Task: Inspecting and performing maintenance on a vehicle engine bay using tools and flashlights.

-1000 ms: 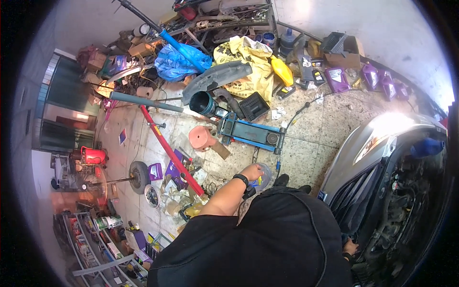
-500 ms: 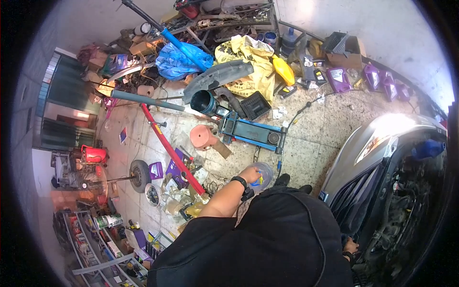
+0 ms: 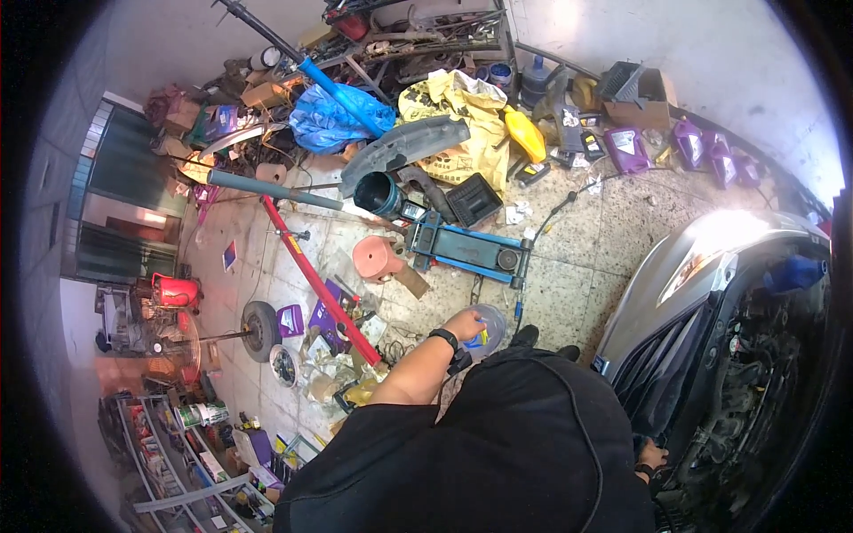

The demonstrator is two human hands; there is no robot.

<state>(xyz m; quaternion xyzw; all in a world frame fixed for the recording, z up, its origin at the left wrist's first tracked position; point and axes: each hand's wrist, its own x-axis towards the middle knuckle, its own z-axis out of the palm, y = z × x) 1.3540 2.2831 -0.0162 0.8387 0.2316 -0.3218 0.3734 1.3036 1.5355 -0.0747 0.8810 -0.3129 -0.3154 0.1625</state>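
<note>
My left hand [image 3: 463, 325] reaches forward over the floor, its fingers closed at the near side of a clear round plastic container [image 3: 494, 322]. A small yellow and blue patch shows at the container beside my fingers; what it is I cannot make out. Far to the right, my right hand [image 3: 653, 454] rests with bent fingers at the front edge of the car's open engine bay [image 3: 755, 391]. Its fingertips are partly hidden against the dark trim, and whether they hold anything does not show. Both wrists carry dark bands.
Ahead lies a blue floor jack [image 3: 471, 249], with a black bucket [image 3: 378, 191] and a pink paper roll [image 3: 373, 256] beside it. A red metal bar [image 3: 320, 280] slants across the left. The silver car's bumper [image 3: 644, 284] bounds the right. Purple oil jugs [image 3: 627, 149] line the wall.
</note>
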